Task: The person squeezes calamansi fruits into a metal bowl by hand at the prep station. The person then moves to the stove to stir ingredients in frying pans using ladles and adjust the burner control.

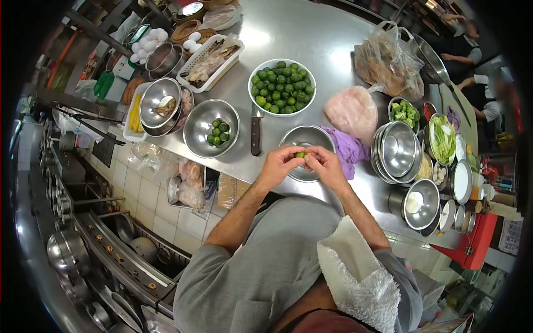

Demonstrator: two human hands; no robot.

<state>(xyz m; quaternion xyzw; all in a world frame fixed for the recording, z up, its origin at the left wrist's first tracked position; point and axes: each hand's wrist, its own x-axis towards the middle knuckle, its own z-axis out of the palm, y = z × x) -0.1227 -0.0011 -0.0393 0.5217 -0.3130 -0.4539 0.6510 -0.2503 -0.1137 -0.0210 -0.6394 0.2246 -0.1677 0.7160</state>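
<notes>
Both hands meet above a steel bowl [307, 137] at the table's front edge. My left hand [279, 165] and my right hand [325, 166] pinch one small green lime [300, 155] between their fingertips. What lies in the bowl under them is largely hidden. Ahead stands a white bowl [312, 104] heaped with small green limes [281, 86]. To its left, another steel bowl [194, 139] has several limes [218, 133] in it, some with paler faces. A knife with a dark handle [255, 137] lies between these bowls, its blade pointing away from me.
A purple cloth [347, 150] and a bag of pale meat [352, 114] lie right of my hands. Stacked steel bowls [395, 152] and cabbage [442, 139] stand farther right. A white basket [212, 64] and eggs [150, 44] are back left. Other people [472, 50] stand at far right.
</notes>
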